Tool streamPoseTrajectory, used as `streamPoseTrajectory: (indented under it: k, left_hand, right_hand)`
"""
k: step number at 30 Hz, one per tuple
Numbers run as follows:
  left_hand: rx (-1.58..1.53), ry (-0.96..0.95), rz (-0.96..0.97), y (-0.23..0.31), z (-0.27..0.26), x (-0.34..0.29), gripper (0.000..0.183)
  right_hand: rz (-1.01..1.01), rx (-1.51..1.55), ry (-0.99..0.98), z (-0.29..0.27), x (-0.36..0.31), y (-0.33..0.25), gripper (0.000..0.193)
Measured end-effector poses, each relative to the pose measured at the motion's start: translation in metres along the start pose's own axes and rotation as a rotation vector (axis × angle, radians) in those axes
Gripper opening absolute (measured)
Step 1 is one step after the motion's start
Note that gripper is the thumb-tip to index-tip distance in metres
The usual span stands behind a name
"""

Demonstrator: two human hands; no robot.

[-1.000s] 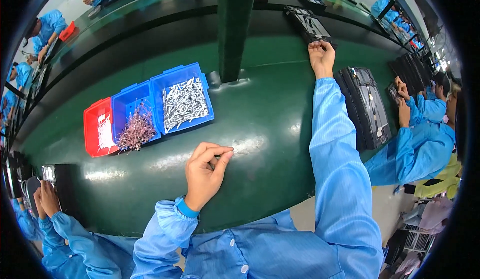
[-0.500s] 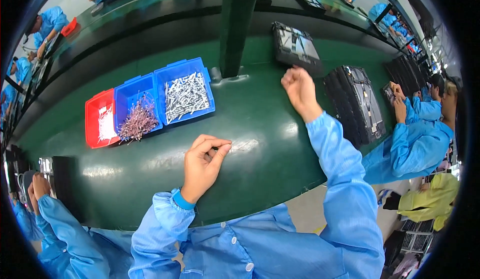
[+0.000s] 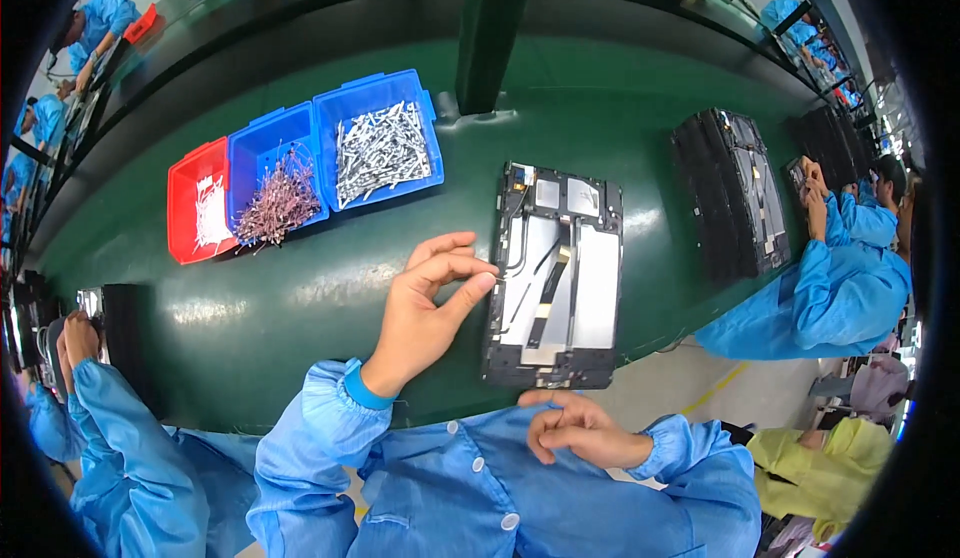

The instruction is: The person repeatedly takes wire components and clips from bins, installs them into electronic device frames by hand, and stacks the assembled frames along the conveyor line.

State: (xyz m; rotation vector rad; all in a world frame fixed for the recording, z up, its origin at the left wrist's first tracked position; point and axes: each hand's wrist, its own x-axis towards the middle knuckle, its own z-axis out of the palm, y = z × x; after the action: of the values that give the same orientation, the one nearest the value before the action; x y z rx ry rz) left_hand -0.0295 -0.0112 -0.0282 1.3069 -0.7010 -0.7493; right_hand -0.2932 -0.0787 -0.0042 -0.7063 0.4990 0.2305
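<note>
My left hand [image 3: 425, 303] is closed in a pinch at the left edge of an opened tablet [image 3: 590, 288]. Whatever sits between thumb and forefinger is too small to make out. The tablet lies on the table with its inside up: a black frame, silver panels and a dark ribbon cable [image 3: 548, 298] down the middle. Just below its near edge hovers my right hand [image 3: 585, 433], empty, its fingers loosely bent and apart.
Ahead to the left stand a red bin [image 3: 183, 213] of white strips, a blue bin [image 3: 240, 153] of thin wired parts and a blue bin [image 3: 325, 118] of silvery pieces. A tablet stack [image 3: 725, 198] is at right, behind a post [image 3: 490, 43]. Co-workers sit on both sides.
The single tablet has come from the far right of the post to in front of me. My right hand has drawn back toward my body, while the left has shifted slightly right, still pinching.
</note>
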Motion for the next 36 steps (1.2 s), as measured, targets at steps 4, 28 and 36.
streamPoseTrajectory:
  k: [4, 28, 36]
  left_hand:
    - [0.124, -0.022, 0.013, -0.001, 0.007, -0.005, 0.013]
    - [0.228, 0.119, -0.056, 0.023, -0.015, -0.071, 0.013]
    - [0.037, 0.206, 0.027, 0.030, -0.032, -0.046, 0.014]
  right_hand:
    - [0.188, -0.337, -0.215, -0.003, -0.006, -0.045, 0.027]
    - [-0.776, -1.643, 0.631, -0.023, 0.102, -0.140, 0.023]
    - [-0.818, -1.265, 0.194, 0.042, 0.101, -0.133, 0.029]
